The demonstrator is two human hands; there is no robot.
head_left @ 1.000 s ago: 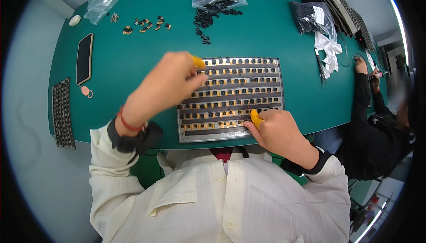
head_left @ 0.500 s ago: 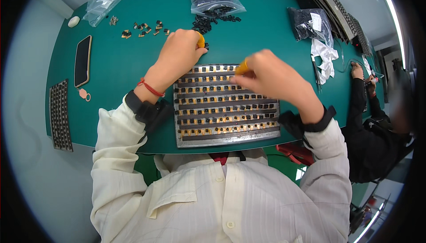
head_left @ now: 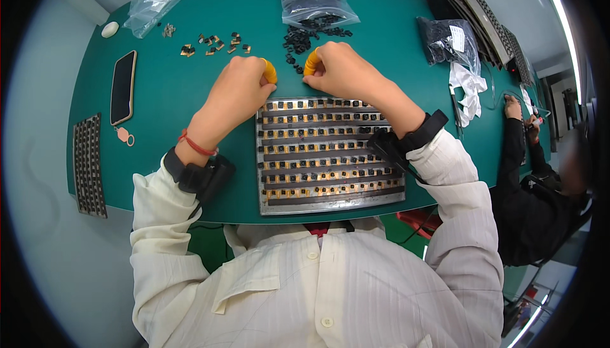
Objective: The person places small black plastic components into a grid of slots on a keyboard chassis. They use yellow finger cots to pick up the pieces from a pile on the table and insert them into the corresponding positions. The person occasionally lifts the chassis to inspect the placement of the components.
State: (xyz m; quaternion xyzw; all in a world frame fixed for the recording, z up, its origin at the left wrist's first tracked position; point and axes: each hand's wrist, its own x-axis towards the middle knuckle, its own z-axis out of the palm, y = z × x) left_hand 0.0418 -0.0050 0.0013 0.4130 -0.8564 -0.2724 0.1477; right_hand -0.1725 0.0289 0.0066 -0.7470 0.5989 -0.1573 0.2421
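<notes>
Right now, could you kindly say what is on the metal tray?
Rows of black and gold parts sit on the metal tray. The right forearm and black wrist device cover part of its right side, hiding whatever lies there.

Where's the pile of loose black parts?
Head view, upper centre: the pile lies by the near edge of the large plastic bag, beyond the right hand.

Worktable (head_left: 171, 113), green matte top with curved outline under the fisheye, spanning left to right of frame. Wall (head_left: 38, 132), plain pale grey, left side. Vertical trim (head_left: 84, 0), whitish, upper left. Floor (head_left: 204, 243), green, visible below the table's near edge. Strip light (head_left: 564, 27), long, white, lit, upper right. Second strip light (head_left: 528, 329), lit, lower right.
</notes>
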